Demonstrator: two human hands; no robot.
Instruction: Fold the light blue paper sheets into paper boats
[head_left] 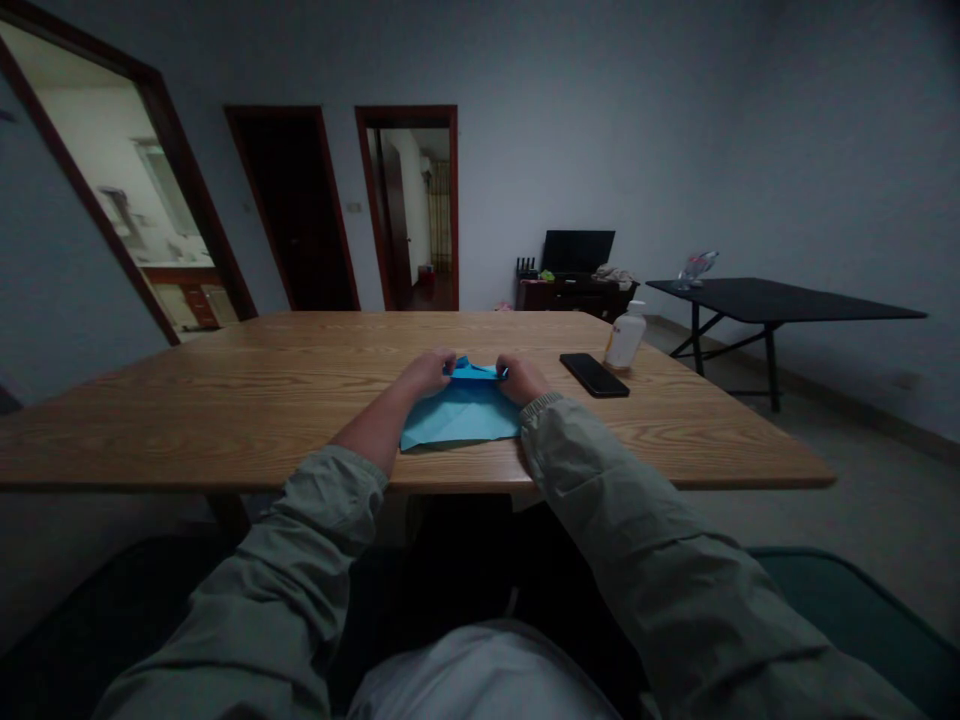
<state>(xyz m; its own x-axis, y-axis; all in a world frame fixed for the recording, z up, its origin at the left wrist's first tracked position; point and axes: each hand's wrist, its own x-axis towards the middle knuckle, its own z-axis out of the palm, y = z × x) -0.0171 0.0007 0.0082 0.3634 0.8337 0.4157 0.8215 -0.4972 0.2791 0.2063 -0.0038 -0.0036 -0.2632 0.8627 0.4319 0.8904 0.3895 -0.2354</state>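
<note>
A sheet of blue paper [461, 415] lies near the front edge of the wooden table, its far side folded up into a darker blue strip. My left hand [431, 374] is closed on the left end of that folded edge, thumb and fingers pinched. At the right end, my right hand [523, 378] grips the same fold, its fingers curled over the paper. The near edge of the sheet rests on the tabletop, slightly lifted. Parts of the paper's right side are hidden behind my right hand and sleeve.
To the right of the paper lies a black phone [594, 375], with a white pump bottle [625, 335] standing just beyond it. The wooden table [225, 420] reaches far to the left. A separate black table [772, 298] stands at the right.
</note>
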